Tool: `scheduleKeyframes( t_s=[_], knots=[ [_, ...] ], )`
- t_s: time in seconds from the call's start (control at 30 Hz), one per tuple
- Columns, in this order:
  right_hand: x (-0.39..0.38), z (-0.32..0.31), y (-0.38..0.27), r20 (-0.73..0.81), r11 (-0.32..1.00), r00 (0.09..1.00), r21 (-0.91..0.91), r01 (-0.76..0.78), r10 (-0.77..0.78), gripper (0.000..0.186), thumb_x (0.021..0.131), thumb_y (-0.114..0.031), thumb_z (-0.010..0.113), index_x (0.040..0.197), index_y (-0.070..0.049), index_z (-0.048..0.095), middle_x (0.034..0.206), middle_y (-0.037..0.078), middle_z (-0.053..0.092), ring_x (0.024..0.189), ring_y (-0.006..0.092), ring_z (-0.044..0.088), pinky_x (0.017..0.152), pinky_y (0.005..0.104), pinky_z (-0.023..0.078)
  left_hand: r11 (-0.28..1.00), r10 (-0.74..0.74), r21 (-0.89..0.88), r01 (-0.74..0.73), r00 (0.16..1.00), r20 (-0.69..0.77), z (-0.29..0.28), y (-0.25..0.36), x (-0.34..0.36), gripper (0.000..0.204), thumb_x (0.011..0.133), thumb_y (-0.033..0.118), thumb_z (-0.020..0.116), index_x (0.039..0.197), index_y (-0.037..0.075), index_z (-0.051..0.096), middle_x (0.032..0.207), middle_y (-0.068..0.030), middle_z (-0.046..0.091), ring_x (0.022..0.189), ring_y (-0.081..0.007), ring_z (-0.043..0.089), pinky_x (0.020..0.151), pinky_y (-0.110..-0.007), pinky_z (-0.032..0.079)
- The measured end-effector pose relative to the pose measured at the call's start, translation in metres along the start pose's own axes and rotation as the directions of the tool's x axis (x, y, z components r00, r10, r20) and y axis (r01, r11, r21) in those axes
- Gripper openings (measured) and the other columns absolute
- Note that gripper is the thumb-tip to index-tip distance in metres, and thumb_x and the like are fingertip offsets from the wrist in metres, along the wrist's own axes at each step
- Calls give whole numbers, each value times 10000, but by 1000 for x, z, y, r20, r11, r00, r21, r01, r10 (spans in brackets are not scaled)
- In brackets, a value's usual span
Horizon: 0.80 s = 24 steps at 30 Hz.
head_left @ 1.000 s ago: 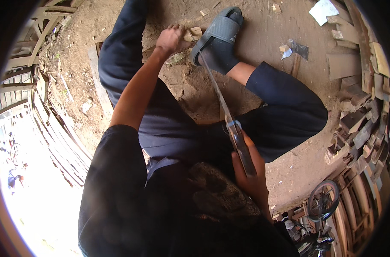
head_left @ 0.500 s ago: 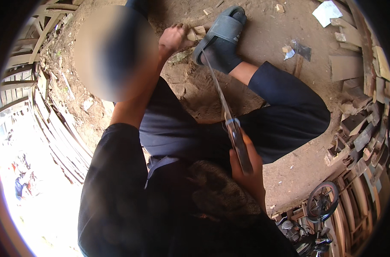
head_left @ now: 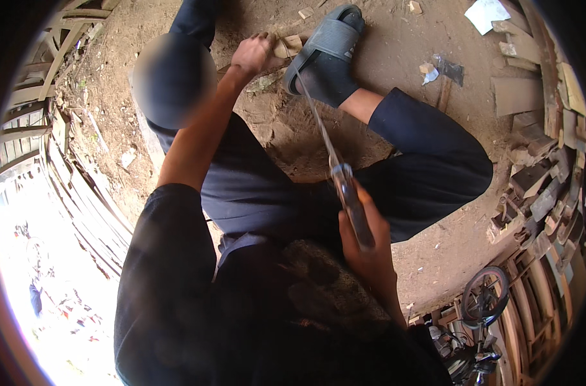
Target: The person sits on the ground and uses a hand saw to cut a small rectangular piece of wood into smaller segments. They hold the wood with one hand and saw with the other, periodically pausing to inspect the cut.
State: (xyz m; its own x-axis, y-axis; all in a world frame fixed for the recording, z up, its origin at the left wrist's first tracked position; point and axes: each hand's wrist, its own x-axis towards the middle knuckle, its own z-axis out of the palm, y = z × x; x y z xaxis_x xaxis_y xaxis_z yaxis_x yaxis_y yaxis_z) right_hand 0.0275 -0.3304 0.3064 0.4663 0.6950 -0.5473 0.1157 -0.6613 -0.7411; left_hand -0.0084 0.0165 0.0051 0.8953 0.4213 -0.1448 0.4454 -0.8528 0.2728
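Note:
My left hand (head_left: 252, 53) grips a pale piece of wood (head_left: 286, 46) on the dirt near the top centre, beside my right foot in a grey slide sandal (head_left: 337, 40) and dark sock. A long, narrow saw blade (head_left: 320, 124) runs diagonally toward that hand, its far end by the sandal's sole. The dark saw handle (head_left: 356, 215) is held in my right hand (head_left: 369, 254) above my lap. A round blurred patch covers the area left of my left forearm.
Dirt floor (head_left: 434, 257) surrounds my bent legs. Stacked wood offcuts (head_left: 540, 193) line the right, with a white sheet (head_left: 486, 14) higher up. A two-wheeler's wheel (head_left: 485, 293) sits at lower right. Wooden planks (head_left: 81, 199) run along the bright left side.
My right hand and the saw handle have shifted slightly up and left, along the blade's line. My left hand stays on the wood.

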Motion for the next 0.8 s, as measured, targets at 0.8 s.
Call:
scheduleKeyframes(
  t_s=[0.8],
  knots=[
    [22,-4,6,-31,991,995,98,-87,90,428,911,-22,546,1328,54,483,1165,203,628,1079,206,617,911,303,462,999,32,-20,-35,991,-128,-2,1,-8,567,785,502,702,1088,35,594,985,-157,679,1010,-318,636,854,-414,512]
  ],
)
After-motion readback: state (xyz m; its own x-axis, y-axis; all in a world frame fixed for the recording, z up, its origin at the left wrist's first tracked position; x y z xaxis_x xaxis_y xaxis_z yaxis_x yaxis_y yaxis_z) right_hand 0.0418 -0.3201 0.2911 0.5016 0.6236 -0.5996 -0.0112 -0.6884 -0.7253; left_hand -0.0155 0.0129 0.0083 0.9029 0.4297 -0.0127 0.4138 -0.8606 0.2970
